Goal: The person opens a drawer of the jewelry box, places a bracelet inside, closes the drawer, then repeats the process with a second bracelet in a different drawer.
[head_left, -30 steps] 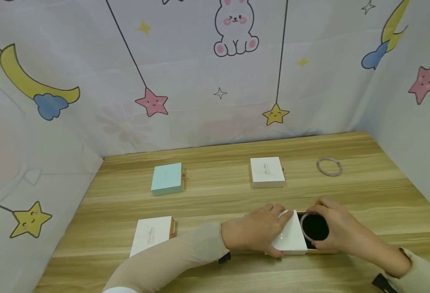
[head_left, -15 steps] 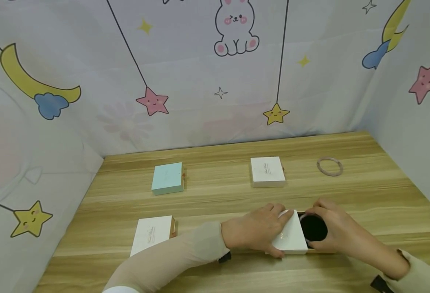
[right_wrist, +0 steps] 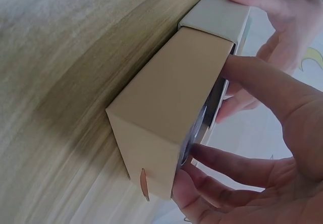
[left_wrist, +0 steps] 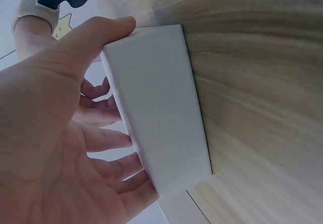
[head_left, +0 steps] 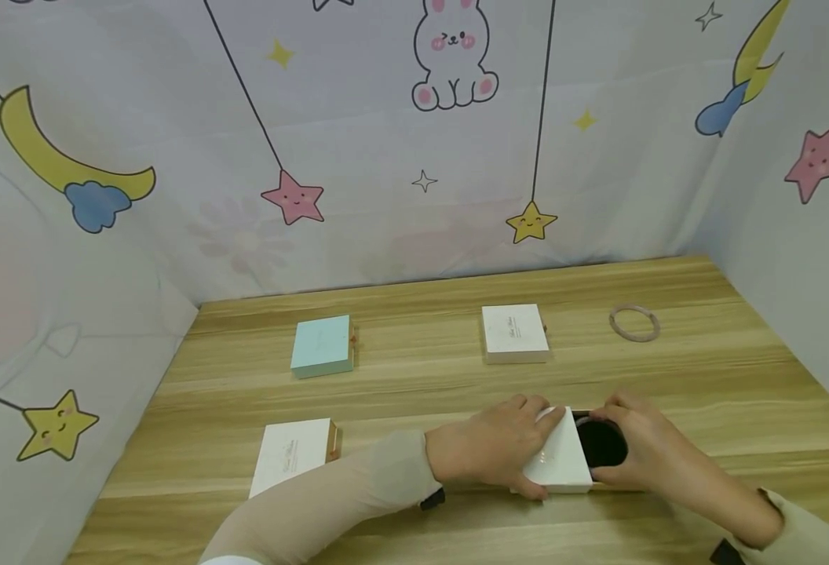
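Observation:
My left hand (head_left: 492, 449) grips the white sleeve (head_left: 561, 463) of a small drawer box at the front of the table, thumb on its near side and fingers on its far side. In the left wrist view the sleeve (left_wrist: 156, 108) lies against my left hand's (left_wrist: 50, 133) palm side. The tan drawer (right_wrist: 166, 98) is pulled out to the right, showing its black inset (head_left: 601, 446). My right hand (head_left: 648, 457) curls round the drawer's open top and pinches a pale translucent bangle (right_wrist: 202, 125) down in the inset.
A mint box (head_left: 322, 345) and a white box (head_left: 515, 333) lie further back on the wooden table (head_left: 414, 377). Another white box (head_left: 292, 453) lies front left. A second pale bangle (head_left: 635, 323) rests back right. Printed fabric walls close three sides.
The bangle has sunk from just above the black inset down into it, and my right hand has lowered with it. My left hand and the sleeve have stayed put.

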Demonstrator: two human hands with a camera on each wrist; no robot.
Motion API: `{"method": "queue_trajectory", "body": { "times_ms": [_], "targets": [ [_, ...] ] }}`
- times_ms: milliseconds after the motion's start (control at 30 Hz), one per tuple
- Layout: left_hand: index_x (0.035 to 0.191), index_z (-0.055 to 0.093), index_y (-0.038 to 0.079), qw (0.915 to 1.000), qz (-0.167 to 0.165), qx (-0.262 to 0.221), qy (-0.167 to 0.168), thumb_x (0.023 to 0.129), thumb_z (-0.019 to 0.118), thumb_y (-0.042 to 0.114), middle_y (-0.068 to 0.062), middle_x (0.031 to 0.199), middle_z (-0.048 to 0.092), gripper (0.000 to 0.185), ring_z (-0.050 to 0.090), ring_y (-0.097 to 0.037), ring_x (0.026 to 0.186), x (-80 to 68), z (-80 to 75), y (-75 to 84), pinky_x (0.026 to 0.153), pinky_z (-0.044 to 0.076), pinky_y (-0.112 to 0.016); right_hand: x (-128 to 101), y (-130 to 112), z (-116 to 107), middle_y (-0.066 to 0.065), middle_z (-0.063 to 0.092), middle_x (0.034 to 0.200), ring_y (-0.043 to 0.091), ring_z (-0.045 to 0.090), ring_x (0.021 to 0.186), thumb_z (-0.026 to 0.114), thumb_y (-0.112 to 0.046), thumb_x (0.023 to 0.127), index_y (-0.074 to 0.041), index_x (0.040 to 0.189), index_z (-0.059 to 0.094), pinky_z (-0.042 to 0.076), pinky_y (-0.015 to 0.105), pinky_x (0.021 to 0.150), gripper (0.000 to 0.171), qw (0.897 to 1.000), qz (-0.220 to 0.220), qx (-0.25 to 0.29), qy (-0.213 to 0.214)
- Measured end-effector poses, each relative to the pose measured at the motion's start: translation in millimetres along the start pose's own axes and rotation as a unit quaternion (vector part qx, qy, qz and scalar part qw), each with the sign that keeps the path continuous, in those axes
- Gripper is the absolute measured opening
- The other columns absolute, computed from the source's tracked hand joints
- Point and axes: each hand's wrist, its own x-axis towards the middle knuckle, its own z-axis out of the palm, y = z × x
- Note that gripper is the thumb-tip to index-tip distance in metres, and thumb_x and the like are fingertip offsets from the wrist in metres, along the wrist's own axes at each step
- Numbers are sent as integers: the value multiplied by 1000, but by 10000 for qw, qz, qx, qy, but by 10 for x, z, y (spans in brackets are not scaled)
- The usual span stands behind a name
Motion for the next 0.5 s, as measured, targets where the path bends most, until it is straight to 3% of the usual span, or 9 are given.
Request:
{"method": "queue_trajectory", "body": {
  "times_ms": [500],
  "targets": [
    [155, 30, 3, 10000, -5, -51, -72, 83, 62, 73, -11, 147, 42, 106, 46, -18, 127, 1, -10, 2, 106, 35, -24, -18, -33, -13, 2, 55, 94, 16, 57, 83, 99, -26, 53, 9, 106, 71, 53, 39, 72, 70, 9988, 343, -67, -331]
  ]
}}
